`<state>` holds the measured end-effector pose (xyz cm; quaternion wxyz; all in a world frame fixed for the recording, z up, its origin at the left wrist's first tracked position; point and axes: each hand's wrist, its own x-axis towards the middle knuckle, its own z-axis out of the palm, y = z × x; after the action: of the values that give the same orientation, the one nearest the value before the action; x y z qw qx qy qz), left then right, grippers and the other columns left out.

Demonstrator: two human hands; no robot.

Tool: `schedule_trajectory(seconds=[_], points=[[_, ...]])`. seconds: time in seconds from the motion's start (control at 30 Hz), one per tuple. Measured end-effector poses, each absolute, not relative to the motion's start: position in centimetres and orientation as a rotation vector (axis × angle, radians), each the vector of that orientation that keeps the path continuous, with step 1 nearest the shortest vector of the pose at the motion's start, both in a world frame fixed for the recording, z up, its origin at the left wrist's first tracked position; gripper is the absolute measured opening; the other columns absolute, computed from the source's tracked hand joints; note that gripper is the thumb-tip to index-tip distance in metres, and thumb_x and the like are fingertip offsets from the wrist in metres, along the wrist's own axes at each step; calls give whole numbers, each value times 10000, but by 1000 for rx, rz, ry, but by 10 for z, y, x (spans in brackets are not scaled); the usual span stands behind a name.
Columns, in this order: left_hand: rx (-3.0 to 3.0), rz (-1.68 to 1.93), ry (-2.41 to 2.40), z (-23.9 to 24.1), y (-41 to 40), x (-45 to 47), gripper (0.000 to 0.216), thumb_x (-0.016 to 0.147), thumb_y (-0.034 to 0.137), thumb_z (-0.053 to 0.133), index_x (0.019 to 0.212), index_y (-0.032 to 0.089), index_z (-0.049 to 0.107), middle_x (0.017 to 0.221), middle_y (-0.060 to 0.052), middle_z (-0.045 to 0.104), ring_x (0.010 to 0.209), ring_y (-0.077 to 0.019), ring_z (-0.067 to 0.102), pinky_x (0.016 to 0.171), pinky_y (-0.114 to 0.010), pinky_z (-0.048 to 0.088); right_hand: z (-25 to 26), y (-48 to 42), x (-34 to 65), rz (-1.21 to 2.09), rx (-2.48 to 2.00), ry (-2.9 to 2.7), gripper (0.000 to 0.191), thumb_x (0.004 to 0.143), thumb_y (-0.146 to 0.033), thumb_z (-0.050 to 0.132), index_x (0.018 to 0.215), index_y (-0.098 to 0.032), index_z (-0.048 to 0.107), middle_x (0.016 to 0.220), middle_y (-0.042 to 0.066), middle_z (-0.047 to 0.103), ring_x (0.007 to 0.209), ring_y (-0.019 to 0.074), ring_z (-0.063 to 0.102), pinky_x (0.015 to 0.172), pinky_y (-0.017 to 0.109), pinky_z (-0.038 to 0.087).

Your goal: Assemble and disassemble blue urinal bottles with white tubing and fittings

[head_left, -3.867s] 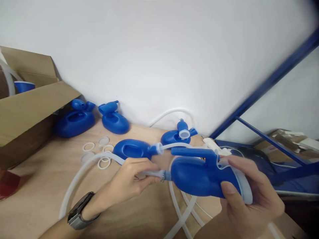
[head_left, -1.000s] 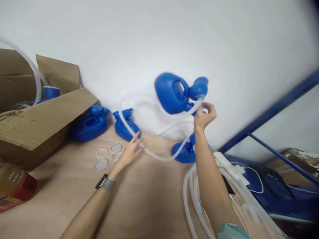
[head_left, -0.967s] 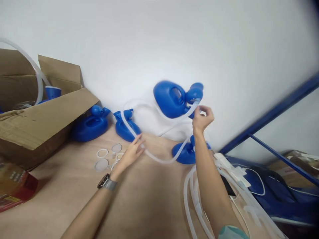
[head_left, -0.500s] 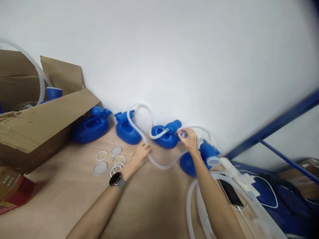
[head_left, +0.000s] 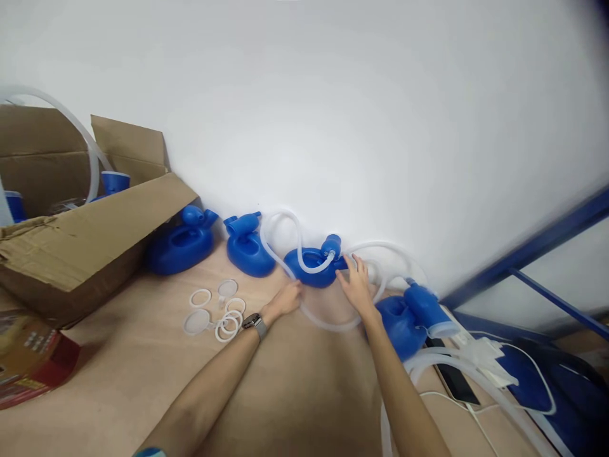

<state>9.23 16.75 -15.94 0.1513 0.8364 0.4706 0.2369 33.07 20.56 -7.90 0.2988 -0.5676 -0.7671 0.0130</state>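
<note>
A blue plastic container (head_left: 309, 265) with a clear tube (head_left: 280, 223) looping from its spout lies on the wooden table by the white wall. My left hand (head_left: 287, 298) is at its near left edge, fingers curled on the tube where it runs along the table. My right hand (head_left: 354, 285) lies just right of the container, fingers stretched out and touching its side. A watch sits on my left wrist.
Two more blue containers (head_left: 181, 244) (head_left: 247, 249) stand to the left, another (head_left: 409, 314) to the right. White rings (head_left: 223, 320) lie on the table. An open cardboard box (head_left: 71, 222), a red box (head_left: 28, 362), a phone (head_left: 451, 381) and a blue frame (head_left: 523, 260) surround the area.
The container with its tube came down from the air against the wall onto the table. My right hand let go of its spout and now lies flat beside it; my left hand slid right along the tube.
</note>
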Motion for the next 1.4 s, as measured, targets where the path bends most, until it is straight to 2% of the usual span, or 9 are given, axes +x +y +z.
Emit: schedule_trajectory(seconds=[0.1,0.17,0.27,0.37,0.47,0.57,0.73,1.03,1.4], points=[[2387,677,1391,-159,175,86,267,1021,365,664,1184,154,674,1196,-93,680,1051,-224,672,937,-437,586,-107,168,307,166,-1455,-2138,486,1013,-452,488,1427,-238,626,1446,128,601,1355,281,541,1175,468,446],[2383,671,1414,-155,180,80,249,1017,346,668,1174,153,676,1197,-91,680,1059,-226,668,947,-443,581,-131,143,289,283,-1428,-2231,448,956,-442,610,1361,-265,682,1322,91,689,1206,251,637,1066,395,529],[2379,677,1456,-144,181,67,172,973,181,656,1139,162,697,1270,-100,657,1088,-230,662,975,-421,566,-162,120,264,345,-1468,-2242,419,927,-398,669,1331,-295,714,1316,107,691,1221,298,628,1057,452,516],[2331,746,1595,-130,171,49,425,865,41,602,1233,232,697,1453,-107,556,1109,-245,672,947,-363,562,-174,118,250,345,-1527,-2140,379,1014,-299,505,1322,-266,723,1323,156,668,1256,328,610,1093,529,469],[2148,912,1900,-118,158,26,493,925,118,528,1394,253,599,1513,-139,483,1122,-281,666,930,-388,557,-170,128,247,378,-1518,-2025,421,1035,-250,409,1329,-243,711,1293,148,669,1235,294,636,1093,500,491],[1833,1098,2233,-106,157,3,443,1030,281,437,1447,154,519,1455,-213,483,1249,-342,587,1051,-468,498,-158,135,251,419,-1441,-1945,418,1027,-288,426,1342,-227,694,1333,133,648,1242,272,644,1106,465,512],[1506,1151,2403,-91,183,-10,552,903,580,676,1263,162,652,1450,-238,478,1382,-451,441,1132,-586,405,-140,132,254,464,-1290,-1891,410,1015,-328,455,1323,-238,711,1316,117,652,1214,261,669,1117,455,528],[1477,1099,2259,-92,170,20,280,927,437,665,1096,215,672,1408,-166,570,1410,-422,383,1124,-647,371,-126,131,257,524,-1115,-1815,468,993,-375,525,1423,-246,656,1410,114,609,1360,259,585,1232,465,456],[1876,1111,1803,-113,24,99,186,941,397,656,1020,232,619,1304,-107,616,1324,-356,444,1177,-566,345,-101,134,263,663,-1121,-1718,470,1043,-492,461,1367,-240,691,1404,109,587,1355,216,561,1265,407,399]])
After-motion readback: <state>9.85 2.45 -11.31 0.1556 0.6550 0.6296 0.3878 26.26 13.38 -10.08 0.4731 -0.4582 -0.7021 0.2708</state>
